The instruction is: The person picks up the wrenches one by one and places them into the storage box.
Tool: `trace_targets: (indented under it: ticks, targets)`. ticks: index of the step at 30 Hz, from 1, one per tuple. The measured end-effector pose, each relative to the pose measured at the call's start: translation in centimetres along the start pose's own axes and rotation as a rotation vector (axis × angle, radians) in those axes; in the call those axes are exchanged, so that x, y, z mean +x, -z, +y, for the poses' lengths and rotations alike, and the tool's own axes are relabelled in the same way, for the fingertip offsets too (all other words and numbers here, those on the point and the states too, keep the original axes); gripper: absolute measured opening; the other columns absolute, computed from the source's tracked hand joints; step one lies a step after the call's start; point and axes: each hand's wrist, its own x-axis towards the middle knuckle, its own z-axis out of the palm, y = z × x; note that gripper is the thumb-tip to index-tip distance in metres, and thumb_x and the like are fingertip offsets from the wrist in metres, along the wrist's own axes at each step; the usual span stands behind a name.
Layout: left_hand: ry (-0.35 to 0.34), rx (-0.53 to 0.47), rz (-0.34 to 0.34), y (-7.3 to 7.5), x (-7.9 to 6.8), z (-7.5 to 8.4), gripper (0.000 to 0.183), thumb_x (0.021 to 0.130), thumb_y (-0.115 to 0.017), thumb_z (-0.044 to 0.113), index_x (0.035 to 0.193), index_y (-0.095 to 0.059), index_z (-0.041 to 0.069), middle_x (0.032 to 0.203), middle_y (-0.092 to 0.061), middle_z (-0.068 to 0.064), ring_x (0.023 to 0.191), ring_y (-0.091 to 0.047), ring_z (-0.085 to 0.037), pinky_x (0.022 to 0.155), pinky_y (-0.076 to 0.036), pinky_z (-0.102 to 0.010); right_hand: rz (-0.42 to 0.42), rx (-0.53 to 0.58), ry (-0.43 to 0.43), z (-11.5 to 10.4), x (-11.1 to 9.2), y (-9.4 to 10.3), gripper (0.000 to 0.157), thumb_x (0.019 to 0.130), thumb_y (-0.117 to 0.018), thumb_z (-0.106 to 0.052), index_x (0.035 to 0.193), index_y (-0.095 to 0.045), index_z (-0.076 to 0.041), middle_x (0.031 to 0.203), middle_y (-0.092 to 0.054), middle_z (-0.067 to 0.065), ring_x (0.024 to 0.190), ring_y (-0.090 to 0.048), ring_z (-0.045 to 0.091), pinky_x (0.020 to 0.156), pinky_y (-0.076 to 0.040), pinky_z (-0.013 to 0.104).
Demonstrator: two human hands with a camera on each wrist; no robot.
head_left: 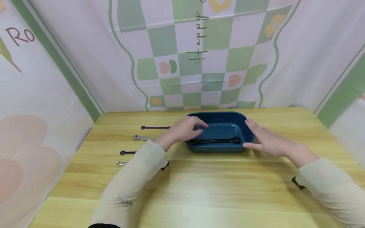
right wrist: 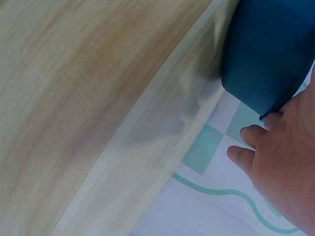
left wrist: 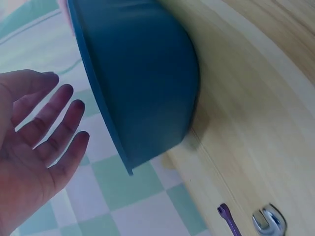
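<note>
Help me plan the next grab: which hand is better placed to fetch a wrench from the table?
Probably the left hand: it looks empty and is nearer the four wrenches lying left of the blue bin. The right hand is at the bin's right end, farther away.

Left grip (left wrist: 29,160) near blue bin (left wrist: 142,83)

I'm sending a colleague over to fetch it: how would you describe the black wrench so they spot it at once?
On the wooden table, in front of the checked backdrop, sits a dark blue bin. Inside, along the near wall, lies the black wrench, a ring end to the right. Unlike the purple wrenches and silver wrenches left of the bin, it is black.
</note>
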Motion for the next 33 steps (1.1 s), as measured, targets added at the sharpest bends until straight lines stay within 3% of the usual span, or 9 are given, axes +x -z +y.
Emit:
trace_targets:
  ticks: [10, 17, 29, 33]
  targets:
    - [-0.003, -0.017, 0.076, 1.1, -2.3, -0.5, 0.027, 0.105, -0.06, 0.013, 0.129, -0.071, 0.013, 0.128, -0.067, -0.003, 0.11, -0.062, -0.017, 0.091, -0.052, -0.034, 0.004, -0.004, -0.007, 0.1, -0.2, -0.1, 0.1, 0.102, -0.059, -0.052, 0.164, 0.003, -0.003, 0.169, 0.009, 0.021, 0.149, -0.006, 0.054, 0.113, -0.013, 0.073]
    - [0.069, -0.03, 0.109, 2.0, -4.2, -1.2, 0.028, 0.105, -0.06, 0.016, 0.131, -0.071, 0.015, 0.126, -0.067, -0.001, 0.098, -0.059, -0.014, 0.079, -0.051, -0.034, 0.005, 0.008, -0.003, 0.1, -0.1, 0.1, 0.1, 0.102, -0.059, -0.051, 0.164, 0.004, -0.003, 0.169, 0.009, 0.021, 0.15, -0.004, 0.052, 0.114, -0.012, 0.072]
    - [0.068, -0.032, 0.151, 2.4, -7.7, -3.8, 0.031, 0.104, -0.06, 0.014, 0.132, -0.069, 0.008, 0.134, -0.066, -0.007, 0.115, -0.064, -0.028, 0.099, -0.052, -0.046, -0.007, 0.002, -0.013, -0.1, 0.1, 0.1, 0.1, 0.102, -0.058, -0.051, 0.164, 0.005, -0.004, 0.169, 0.011, 0.019, 0.15, -0.004, 0.053, 0.114, -0.012, 0.073]
    - [0.071, -0.028, 0.167, 2.2, -8.9, -4.8, 0.029, 0.103, -0.061, 0.012, 0.13, -0.071, 0.009, 0.131, -0.068, -0.007, 0.116, -0.063, -0.027, 0.097, -0.052, -0.047, -0.009, -0.002, -0.012, -0.2, 0.1, 0.0, 0.1, 0.102, -0.057, -0.053, 0.164, 0.005, -0.004, 0.169, 0.01, 0.02, 0.15, -0.005, 0.053, 0.114, -0.013, 0.072]
